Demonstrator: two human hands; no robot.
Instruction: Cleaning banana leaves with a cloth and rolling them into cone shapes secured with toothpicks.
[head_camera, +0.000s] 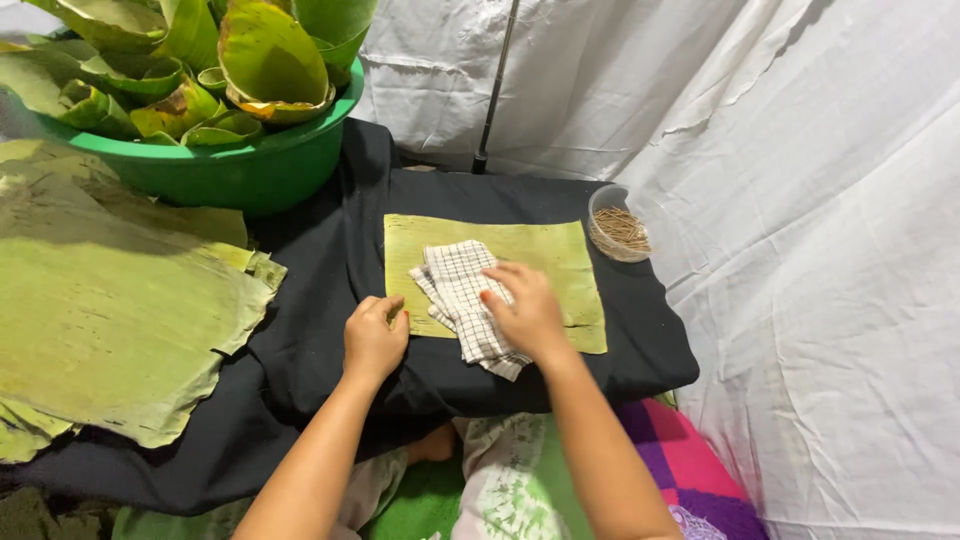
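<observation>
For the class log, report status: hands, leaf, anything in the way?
Left hand pins the leaf sheet by its near corner. Right hand presses checked cloth flat on it. Nothing in the way; small tub of sticks beside the sheet.

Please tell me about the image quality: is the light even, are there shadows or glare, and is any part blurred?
In the head view, light is soft and fairly even; the white sheet is bright without harsh glare; the black cloth loses fold detail; faint shadow lies under the right hand on the checked cloth; the rectangular leaf is sharp; edges bend slightly.
</observation>
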